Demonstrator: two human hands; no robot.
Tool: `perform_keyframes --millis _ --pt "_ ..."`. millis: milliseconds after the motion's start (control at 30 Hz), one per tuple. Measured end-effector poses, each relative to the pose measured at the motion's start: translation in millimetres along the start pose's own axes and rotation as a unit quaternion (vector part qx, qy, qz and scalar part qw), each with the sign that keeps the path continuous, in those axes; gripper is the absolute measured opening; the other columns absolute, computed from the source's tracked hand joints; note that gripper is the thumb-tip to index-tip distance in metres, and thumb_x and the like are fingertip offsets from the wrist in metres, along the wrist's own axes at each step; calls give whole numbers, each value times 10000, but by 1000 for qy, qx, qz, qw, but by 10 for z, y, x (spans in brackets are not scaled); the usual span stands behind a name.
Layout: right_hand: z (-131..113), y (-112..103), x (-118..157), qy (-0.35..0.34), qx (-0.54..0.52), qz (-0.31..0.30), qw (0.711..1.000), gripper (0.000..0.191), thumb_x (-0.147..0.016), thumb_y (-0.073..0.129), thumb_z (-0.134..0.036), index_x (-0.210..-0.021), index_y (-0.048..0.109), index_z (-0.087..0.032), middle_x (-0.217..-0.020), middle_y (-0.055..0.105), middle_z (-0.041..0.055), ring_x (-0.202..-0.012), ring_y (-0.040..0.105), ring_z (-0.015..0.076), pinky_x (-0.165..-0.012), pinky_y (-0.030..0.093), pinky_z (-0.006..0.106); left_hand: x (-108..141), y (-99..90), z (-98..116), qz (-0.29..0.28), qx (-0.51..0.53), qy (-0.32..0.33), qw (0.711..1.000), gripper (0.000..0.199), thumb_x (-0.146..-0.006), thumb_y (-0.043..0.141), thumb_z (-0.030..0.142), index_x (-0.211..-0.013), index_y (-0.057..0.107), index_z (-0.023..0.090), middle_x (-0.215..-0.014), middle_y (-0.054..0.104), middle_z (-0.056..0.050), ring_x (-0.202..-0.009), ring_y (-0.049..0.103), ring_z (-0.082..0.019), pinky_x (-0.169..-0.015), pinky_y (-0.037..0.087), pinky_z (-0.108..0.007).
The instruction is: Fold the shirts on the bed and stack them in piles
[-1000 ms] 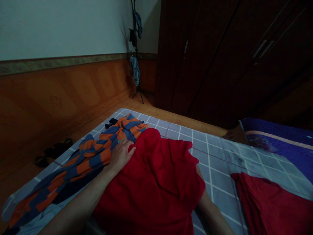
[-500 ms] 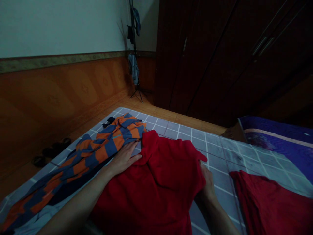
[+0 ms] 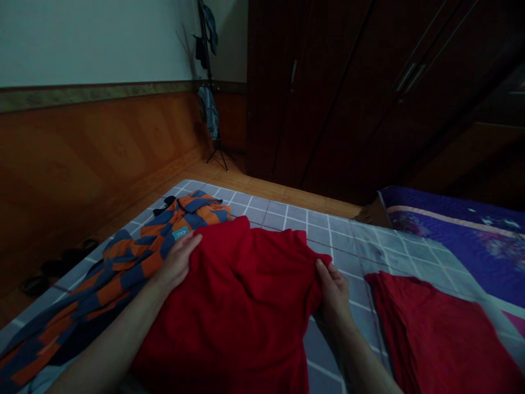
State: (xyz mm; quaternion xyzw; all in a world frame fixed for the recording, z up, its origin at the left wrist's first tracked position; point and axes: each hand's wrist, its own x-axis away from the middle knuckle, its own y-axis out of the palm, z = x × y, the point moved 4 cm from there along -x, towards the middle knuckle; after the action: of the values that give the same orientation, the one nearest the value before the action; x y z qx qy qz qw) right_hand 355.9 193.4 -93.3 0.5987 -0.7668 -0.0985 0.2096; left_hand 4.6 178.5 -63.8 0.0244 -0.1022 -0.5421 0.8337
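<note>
A red shirt (image 3: 246, 295) is spread across the grey checked bed sheet (image 3: 340, 241) in front of me. At its left upper edge, my left hand (image 3: 180, 260) grips the cloth, fingers partly hidden. My right hand (image 3: 334, 287) pinches the shirt's right sleeve, the thumb on top and the sleeve tip poking out past it. Just left of the red shirt lies a crumpled orange and blue checked shirt (image 3: 151, 265), with a small light-blue tag (image 3: 180, 233) close to my left fingers.
Folded red clothing (image 3: 438, 328) lies on the sheet at right. Beyond it is a purple blanket (image 3: 451, 230). A dark wardrobe (image 3: 311, 109) and a clothes stand (image 3: 211, 82) are at the back. Dark footwear (image 3: 53, 268) sits on the floor at left.
My left hand has moved left and now holds the shirt's edge, pulling the red cloth wider and flatter. My right hand keeps its hold on the sleeve. The view has turned slightly right.
</note>
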Motion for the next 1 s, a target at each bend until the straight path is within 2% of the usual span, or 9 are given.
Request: perform_keyframes --millis 167,367,500,567,633,700,833,900,1000 --pt "-78 -128 -97 17 -87 95 992 294 -643 754 -295 -905 675 -189 -803 721 -4 -710 677 164 -689 577 292 -169 -159 40 94 191 -72 974 159 -667 671 125 -819 655 168 -772 729 -1 -839 699 -195 -821 550 -304" --pt "-92 -229 -218 -16 -112 128 985 232 -661 679 -266 -875 636 -191 -818 706 -16 -687 659 129 -715 573 278 -136 -192 23 46 195 -48 979 269 -588 687 82 -826 668 206 -754 723 23 -830 694 -183 -792 547 -264" --pt "-123 -400 -305 -62 -92 182 977 195 -627 648 -264 -800 596 -190 -754 674 -32 -641 633 120 -674 559 262 6 -191 13 -217 119 -90 965 341 -578 786 316 -886 690 204 -751 718 -24 -671 675 -187 -623 536 -248" --pt "-186 -513 -336 -100 -66 217 969 183 -601 639 -250 -761 571 -192 -690 635 -56 -599 602 104 -626 536 230 172 -117 -29 -422 7 -141 896 420 -579 803 401 -911 699 165 -700 699 -49 -568 626 -153 -523 475 -205" --pt "-258 -608 -349 -136 -30 244 960 223 -583 635 -240 -792 577 -191 -645 595 -73 -569 569 95 -586 507 214 289 -60 -69 -521 -107 -151 833 376 -642 772 424 -874 702 136 -646 672 -50 -530 584 -124 -489 416 -180" --pt "-317 -654 -340 -167 16 257 952 334 -576 643 -239 -903 599 -190 -682 599 -67 -600 568 104 -596 494 224 263 7 -65 -475 -168 -114 856 297 -751 684 439 -772 674 143 -633 648 -34 -521 562 -110 -492 395 -182" --pt "-339 -600 -289 -221 127 233 938 582 -564 694 -240 -1134 578 -207 -1020 631 18 -901 584 183 -837 471 338 94 75 4 -227 -251 29 940 300 -818 579 479 -856 627 185 -654 612 5 -564 564 -132 -560 428 -224" --pt "-321 -499 -271 -260 270 181 909 593 -591 684 -271 -1168 574 -183 -1138 599 82 -1048 532 260 -958 395 454 63 102 -1 -158 -354 100 916 396 -757 630 498 -1013 623 195 -759 632 -9 -668 598 -174 -656 466 -277" --pt "-258 -324 -233 -322 515 100 788 565 -673 605 -294 -1211 548 -135 -1295 502 168 -1226 392 361 -1032 260 586 83 179 -49 -151 -479 182 845 376 -686 680 464 -951 643 200 -945 630 -55 -883 600 -241 -837 454 -361"
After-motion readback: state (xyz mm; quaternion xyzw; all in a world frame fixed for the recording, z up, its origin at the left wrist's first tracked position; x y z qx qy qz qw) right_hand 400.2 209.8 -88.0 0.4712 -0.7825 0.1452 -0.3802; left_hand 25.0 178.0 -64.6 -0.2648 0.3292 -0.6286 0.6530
